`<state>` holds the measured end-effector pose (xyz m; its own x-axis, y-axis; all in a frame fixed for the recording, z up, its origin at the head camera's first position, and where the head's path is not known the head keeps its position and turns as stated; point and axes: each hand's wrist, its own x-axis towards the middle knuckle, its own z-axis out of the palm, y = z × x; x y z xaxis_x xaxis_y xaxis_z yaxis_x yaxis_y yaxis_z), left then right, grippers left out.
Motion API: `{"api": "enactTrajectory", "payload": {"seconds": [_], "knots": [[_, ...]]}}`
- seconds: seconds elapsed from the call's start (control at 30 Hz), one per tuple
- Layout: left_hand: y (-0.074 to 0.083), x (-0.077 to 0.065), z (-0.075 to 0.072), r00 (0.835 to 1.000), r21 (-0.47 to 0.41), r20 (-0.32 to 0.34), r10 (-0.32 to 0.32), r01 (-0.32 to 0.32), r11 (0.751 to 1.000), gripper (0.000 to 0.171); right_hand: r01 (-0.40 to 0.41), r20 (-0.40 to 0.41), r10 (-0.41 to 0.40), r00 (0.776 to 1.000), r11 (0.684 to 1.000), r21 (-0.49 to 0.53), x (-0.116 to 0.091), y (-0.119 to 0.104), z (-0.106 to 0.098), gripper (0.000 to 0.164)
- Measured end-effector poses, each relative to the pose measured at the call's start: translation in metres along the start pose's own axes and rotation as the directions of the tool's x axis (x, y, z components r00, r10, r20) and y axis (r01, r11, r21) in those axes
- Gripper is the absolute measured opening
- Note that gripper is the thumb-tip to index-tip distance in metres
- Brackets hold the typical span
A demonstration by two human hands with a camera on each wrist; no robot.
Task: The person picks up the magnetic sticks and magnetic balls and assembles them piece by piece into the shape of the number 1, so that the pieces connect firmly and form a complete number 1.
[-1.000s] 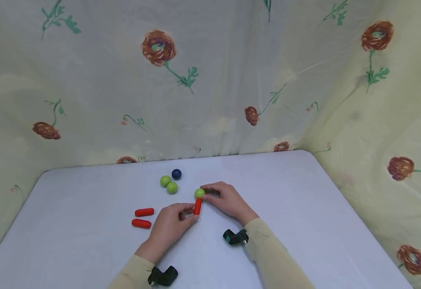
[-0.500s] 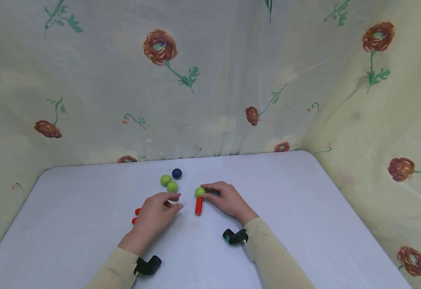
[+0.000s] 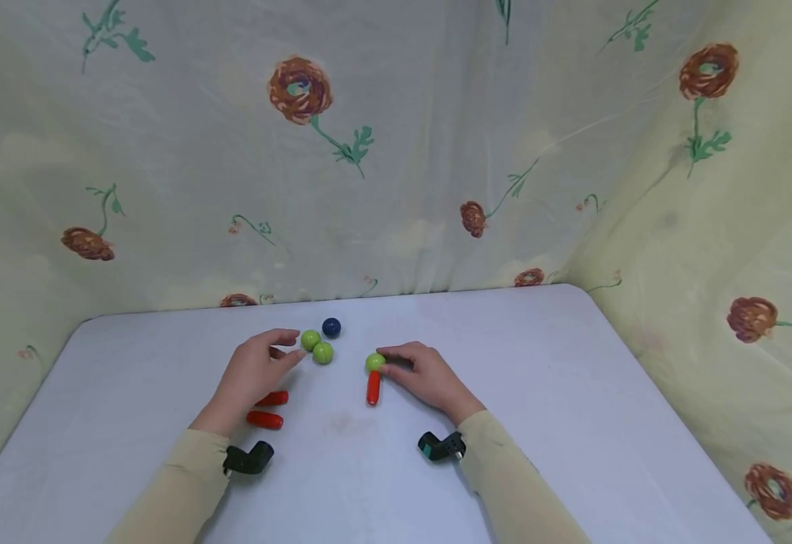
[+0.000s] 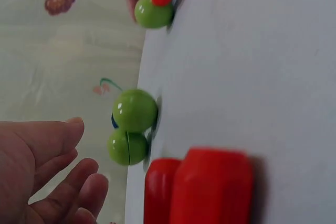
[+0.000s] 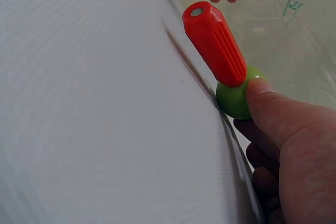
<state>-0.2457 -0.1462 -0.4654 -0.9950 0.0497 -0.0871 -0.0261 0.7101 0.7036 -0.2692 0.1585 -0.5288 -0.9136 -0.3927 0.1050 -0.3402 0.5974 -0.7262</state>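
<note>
My right hand [image 3: 430, 381] pinches a shiny green ball [image 3: 375, 363] between thumb and fingers. A ribbed red rod [image 3: 373, 388] is joined end-on to that ball; in the right wrist view its free end shows a small grey disc. My left hand [image 3: 249, 370] has its thumb and fingers spread, holding nothing, just left of two green balls [image 4: 135, 110] that sit against each other. In the left wrist view a gap shows between its fingertips and the nearer ball [image 4: 128, 147]. A dark blue ball [image 3: 331, 327] lies right behind the pair.
Two more red rods [image 3: 264, 419] lie side by side below the left hand, one partly covered by it. Everything rests on a white table [image 3: 573, 423]. Flower-printed cloth [image 3: 396, 151] hangs behind the table and along its right side.
My left hand has let go of the red rod joined to the ball and moved left and back to the green pair. The right hand has stayed in place on its ball.
</note>
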Motion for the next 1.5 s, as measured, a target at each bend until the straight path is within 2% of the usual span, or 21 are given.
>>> {"api": "enactTrajectory", "payload": {"seconds": [0.2, 0.3, 0.47, 0.63, 0.9, 1.17, 1.33, 1.5], "knots": [[-0.005, 0.025, -0.002, 0.994, -0.052, 0.074, -0.085, 0.089, 0.995, 0.05, -0.001, -0.004, 0.001, 1.0, 1.0, 0.002, 0.0, 0.001, 0.0, 0.042], [-0.008, 0.033, -0.001, 0.989, -0.078, 0.114, -0.096, 0.106, 0.991, 0.052, -0.003, -0.002, 0.003, 1.0, 1.0, 0.007, -0.001, 0.001, -0.001, 0.041], [-0.013, 0.044, 0.002, 0.985, -0.102, 0.148, -0.093, 0.108, 0.989, 0.054, -0.005, 0.003, 0.005, 1.0, 1.0, 0.005, -0.002, 0.002, 0.0, 0.042], [-0.016, 0.051, 0.004, 0.982, -0.085, 0.171, -0.073, 0.088, 0.992, 0.055, -0.004, -0.003, 0.004, 1.0, 1.0, 0.009, -0.002, 0.002, 0.0, 0.042], [-0.016, 0.054, 0.004, 0.981, -0.033, 0.185, -0.05, 0.057, 0.998, 0.049, 0.012, -0.001, -0.012, 1.0, 1.0, 0.007, -0.002, 0.001, -0.001, 0.043], [-0.016, 0.05, -0.002, 0.987, -0.016, 0.152, -0.046, 0.049, 0.999, 0.047, 0.029, 0.005, -0.029, 1.0, 1.0, 0.005, 0.0, 0.001, -0.002, 0.042], [-0.017, 0.045, -0.011, 0.992, -0.033, 0.122, -0.039, 0.043, 0.999, 0.048, 0.038, 0.008, -0.038, 0.999, 0.999, 0.017, 0.0, 0.001, -0.003, 0.042], [-0.02, 0.042, -0.016, 0.993, -0.075, 0.101, -0.061, 0.068, 0.995, 0.05, 0.032, 0.013, -0.032, 0.999, 0.999, 0.017, 0.0, 0.001, -0.003, 0.042]]}}
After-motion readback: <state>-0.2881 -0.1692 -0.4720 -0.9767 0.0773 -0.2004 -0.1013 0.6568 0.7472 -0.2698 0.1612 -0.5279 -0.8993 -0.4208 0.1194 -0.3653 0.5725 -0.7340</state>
